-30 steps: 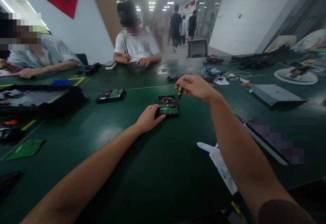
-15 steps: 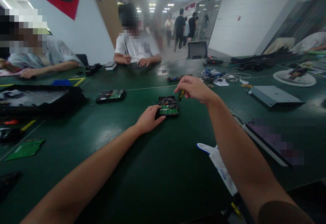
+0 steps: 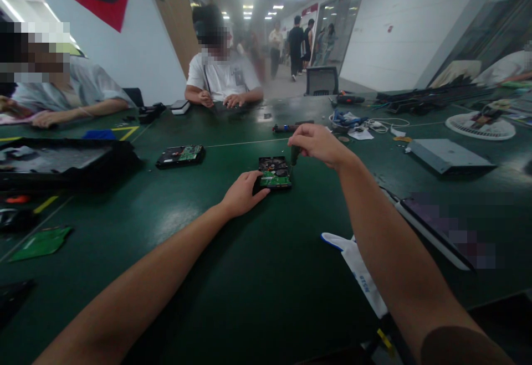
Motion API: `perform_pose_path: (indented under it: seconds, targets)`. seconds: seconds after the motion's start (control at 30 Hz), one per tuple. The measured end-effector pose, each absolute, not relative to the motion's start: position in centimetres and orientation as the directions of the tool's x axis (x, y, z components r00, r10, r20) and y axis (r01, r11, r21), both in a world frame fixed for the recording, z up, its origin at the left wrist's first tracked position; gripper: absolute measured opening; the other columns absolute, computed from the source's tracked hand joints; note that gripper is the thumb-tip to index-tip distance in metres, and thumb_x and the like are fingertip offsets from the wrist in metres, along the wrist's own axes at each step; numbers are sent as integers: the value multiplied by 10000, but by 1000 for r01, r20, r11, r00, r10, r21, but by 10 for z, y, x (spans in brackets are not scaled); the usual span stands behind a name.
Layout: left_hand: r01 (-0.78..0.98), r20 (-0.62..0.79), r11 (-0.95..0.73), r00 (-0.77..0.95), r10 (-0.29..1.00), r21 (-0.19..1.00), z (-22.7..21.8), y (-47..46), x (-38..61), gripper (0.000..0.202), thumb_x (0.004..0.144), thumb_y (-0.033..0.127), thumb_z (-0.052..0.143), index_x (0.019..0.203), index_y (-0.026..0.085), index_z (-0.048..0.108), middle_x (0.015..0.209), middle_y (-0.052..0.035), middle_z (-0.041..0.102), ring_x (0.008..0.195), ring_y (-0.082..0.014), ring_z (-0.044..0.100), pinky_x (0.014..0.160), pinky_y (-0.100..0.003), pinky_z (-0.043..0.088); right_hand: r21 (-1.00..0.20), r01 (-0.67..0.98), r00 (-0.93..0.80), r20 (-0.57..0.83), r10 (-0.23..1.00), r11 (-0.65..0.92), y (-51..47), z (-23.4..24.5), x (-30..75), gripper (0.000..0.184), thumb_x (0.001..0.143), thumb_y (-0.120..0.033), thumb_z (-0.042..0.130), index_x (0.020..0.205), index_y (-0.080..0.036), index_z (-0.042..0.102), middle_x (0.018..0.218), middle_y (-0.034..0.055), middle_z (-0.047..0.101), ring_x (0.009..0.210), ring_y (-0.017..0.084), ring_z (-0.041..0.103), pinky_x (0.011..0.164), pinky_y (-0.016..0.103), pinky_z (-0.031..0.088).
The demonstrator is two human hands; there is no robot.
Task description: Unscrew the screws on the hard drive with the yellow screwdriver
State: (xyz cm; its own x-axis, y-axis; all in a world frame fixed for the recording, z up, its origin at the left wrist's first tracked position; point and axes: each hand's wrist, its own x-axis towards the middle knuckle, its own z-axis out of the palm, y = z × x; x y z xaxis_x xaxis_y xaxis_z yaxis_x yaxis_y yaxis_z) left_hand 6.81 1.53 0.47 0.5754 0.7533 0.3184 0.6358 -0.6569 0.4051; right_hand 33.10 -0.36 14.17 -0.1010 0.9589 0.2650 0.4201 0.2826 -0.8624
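Observation:
A hard drive (image 3: 274, 172) with a green circuit board lies face-up on the dark green table (image 3: 257, 276), in the middle. My left hand (image 3: 242, 193) rests against its near left corner, fingers curled on the edge. Above the drive's right side my right hand (image 3: 319, 144) is closed round a small screwdriver (image 3: 294, 155) that points down at the drive.
A second hard drive (image 3: 181, 155) lies to the left, beside a black tray (image 3: 62, 161). A white glove (image 3: 358, 271) lies near my right forearm. A grey box (image 3: 449, 156), cables (image 3: 366, 123) and a fan grille (image 3: 481, 127) are on the right. Two people sit across the table.
My right hand has turned the screwdriver from tilted to upright and lowered it slightly over the drive's right edge. My left hand has stayed on the drive.

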Motion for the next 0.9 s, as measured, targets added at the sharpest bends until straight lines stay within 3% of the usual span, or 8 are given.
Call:
perform_pose_path:
  seconds: [0.1,0.23,0.37,0.57,0.73,0.9]
  targets:
    - [636,319,-659,577,752,402,4,16,68,562,965,500,638,1420,188,534,1408,-145,618,1336,-311,556,1142,-480,464,-869,391,-161,258,953,302,-3,141,332,171,955,-333,701,853,-199,675,920,56,770,504,77,501,432,243,394]
    - [647,304,-648,573,761,401,4,16,68,586,958,503,644,1433,181,524,1415,-153,611,1348,-317,546,1136,-481,470,-899,320,-253,224,941,300,-4,140,336,308,1018,-475,615,932,-196,714,979,77,768,557,92,572,443,236,429]
    - [641,315,-656,577,754,398,5,16,68,579,961,497,642,1430,178,526,1412,-150,612,1349,-315,546,1142,-475,467,-914,271,-292,220,931,301,-4,141,337,238,996,-422,659,1017,-198,734,991,69,759,602,96,596,467,225,435]
    - [645,308,-646,569,762,407,6,14,68,569,964,506,638,1430,199,528,1422,-141,609,1352,-316,547,1139,-483,471,-880,371,-125,271,954,298,-2,141,336,189,900,-330,768,818,-188,673,748,32,705,539,93,530,422,231,363]
    - [644,308,-650,573,759,405,6,15,68,572,962,502,638,1424,182,531,1413,-155,613,1343,-319,551,1129,-486,477,-888,330,-156,283,947,319,-1,138,334,218,960,-394,712,885,-201,644,981,69,771,533,84,569,415,240,394]
    - [636,318,-657,576,753,404,6,15,68,564,962,497,636,1422,190,527,1402,-149,619,1343,-317,554,1130,-485,476,-906,288,-212,255,943,310,-1,138,336,277,991,-478,664,1007,-203,694,989,67,756,615,100,615,493,234,477]
